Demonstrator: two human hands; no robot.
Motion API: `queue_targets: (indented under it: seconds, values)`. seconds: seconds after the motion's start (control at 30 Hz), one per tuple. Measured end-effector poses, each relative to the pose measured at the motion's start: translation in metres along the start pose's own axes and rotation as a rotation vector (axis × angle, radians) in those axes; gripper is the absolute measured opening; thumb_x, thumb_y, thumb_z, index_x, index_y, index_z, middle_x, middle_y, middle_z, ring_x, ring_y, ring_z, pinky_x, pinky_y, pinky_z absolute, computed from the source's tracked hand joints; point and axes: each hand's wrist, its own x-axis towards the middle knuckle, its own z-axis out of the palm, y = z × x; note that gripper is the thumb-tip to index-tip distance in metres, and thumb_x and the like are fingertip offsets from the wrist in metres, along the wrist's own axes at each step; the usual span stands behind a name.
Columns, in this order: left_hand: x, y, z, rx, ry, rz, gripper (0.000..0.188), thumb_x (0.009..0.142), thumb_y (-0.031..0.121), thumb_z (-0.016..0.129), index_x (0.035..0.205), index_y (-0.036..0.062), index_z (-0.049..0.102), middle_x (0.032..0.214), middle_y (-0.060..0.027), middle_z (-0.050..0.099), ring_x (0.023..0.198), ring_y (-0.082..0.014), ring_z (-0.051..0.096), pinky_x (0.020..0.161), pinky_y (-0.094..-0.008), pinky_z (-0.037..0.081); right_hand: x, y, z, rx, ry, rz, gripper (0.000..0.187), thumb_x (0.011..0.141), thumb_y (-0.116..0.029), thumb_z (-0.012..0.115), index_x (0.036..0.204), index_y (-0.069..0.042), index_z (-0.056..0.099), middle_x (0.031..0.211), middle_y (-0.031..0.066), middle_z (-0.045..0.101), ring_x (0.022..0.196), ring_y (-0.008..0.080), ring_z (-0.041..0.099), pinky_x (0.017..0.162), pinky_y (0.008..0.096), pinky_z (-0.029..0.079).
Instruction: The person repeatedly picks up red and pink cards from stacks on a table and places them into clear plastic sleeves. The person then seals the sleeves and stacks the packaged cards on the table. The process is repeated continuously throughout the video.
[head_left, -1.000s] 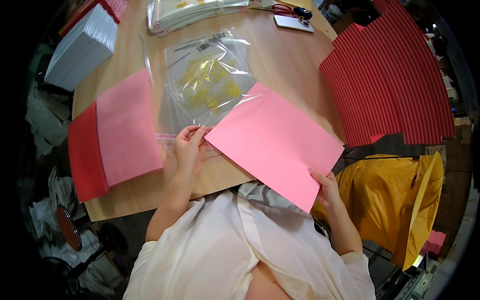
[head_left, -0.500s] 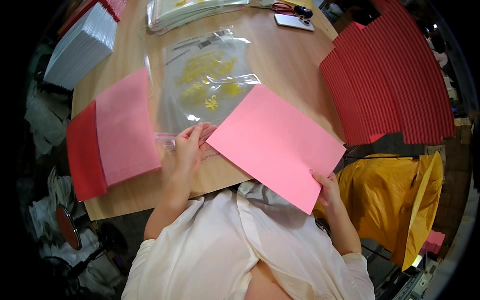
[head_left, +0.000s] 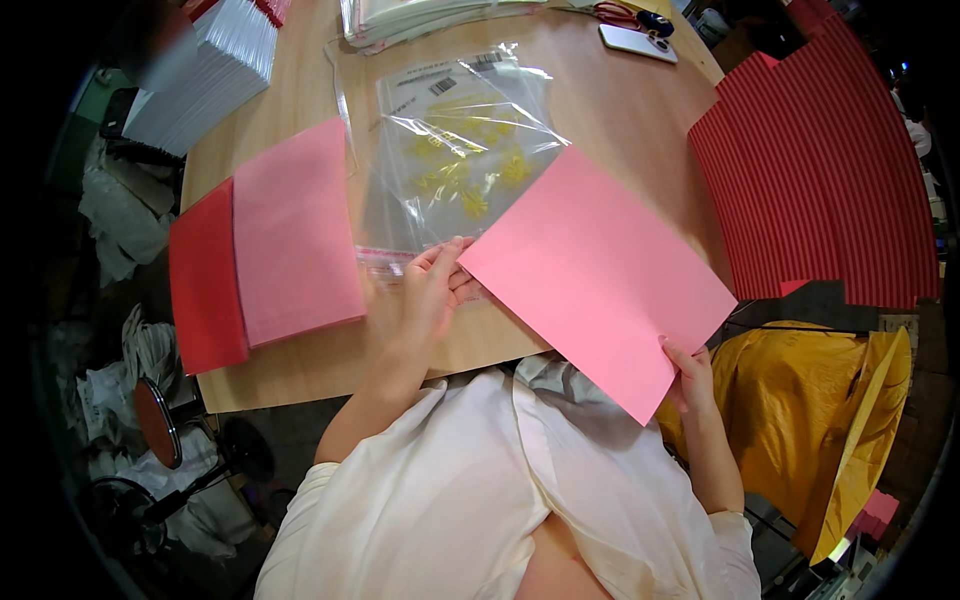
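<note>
My right hand (head_left: 690,378) grips a pink sheet of paper or thin card (head_left: 605,285) by its near right corner, thumb on top. The sheet is tilted, and its far part lies over the right side of a clear plastic bag (head_left: 420,205) with yellow print. My left hand (head_left: 440,285) is at the bag's near edge, beside the sheet's left corner. Its thumb and forefinger are pinched on what looks like the bag's lip, the other fingers curled below. Further left lie a pink stack (head_left: 300,240) and a red stack (head_left: 207,275), partly past the table edge.
A pile of clear bags (head_left: 430,22), scissors (head_left: 612,12) and a phone (head_left: 638,42) lie at the far side. White stacked sheets (head_left: 210,80) stand far left. A tall red stack (head_left: 810,180) rises on the right, above a yellow cover (head_left: 790,410). A stool (head_left: 157,422) is lower left.
The whole view has shifted, so things sit further right. The clear bag shows new creases and its right edge is raised beside the pink sheet. Both hands keep nearly the same pose.
</note>
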Motion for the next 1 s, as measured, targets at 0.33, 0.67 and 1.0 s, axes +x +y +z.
queue_targets:
  seconds: [0.33,0.67,1.0]
  values:
    - [-0.011,-0.027,0.018,-0.051,0.014,-0.062,0.026,0.091,0.014,0.064,0.11,-0.0036,0.059,0.105,-0.012,0.066,0.09,-0.0199,0.068,0.076,-0.0344,0.059,0.012,-0.002,0.017,0.046,-0.016,0.097,0.024,0.088,-0.005,0.064,0.11,0.002,0.06,0.103,0.0083,0.065,0.09,0.015,0.065,0.077,0.0291,0.055]
    - [-0.062,-0.067,0.061,-0.048,-0.301,-0.393,0.03,0.092,0.014,0.063,0.117,-0.0006,0.056,0.121,-0.0106,0.06,0.105,-0.0211,0.063,0.091,-0.0376,0.053,0.04,-0.006,0.036,0.024,-0.122,-0.006,0.025,0.087,-0.007,0.066,0.11,0.002,0.061,0.101,0.0076,0.067,0.089,0.0141,0.065,0.076,0.0282,0.054]
    - [-0.043,0.089,0.121,0.994,-0.352,1.173,0.059,0.07,0.009,0.081,0.123,0.0075,0.056,0.115,-0.0115,0.06,0.106,-0.0245,0.056,0.091,-0.0365,0.045,0.022,-0.204,0.114,-0.92,-0.314,-0.548,0.017,0.092,-0.011,0.063,0.102,0.002,0.066,0.082,-0.0027,0.063,0.072,0.0035,0.054,0.065,0.0217,0.047]
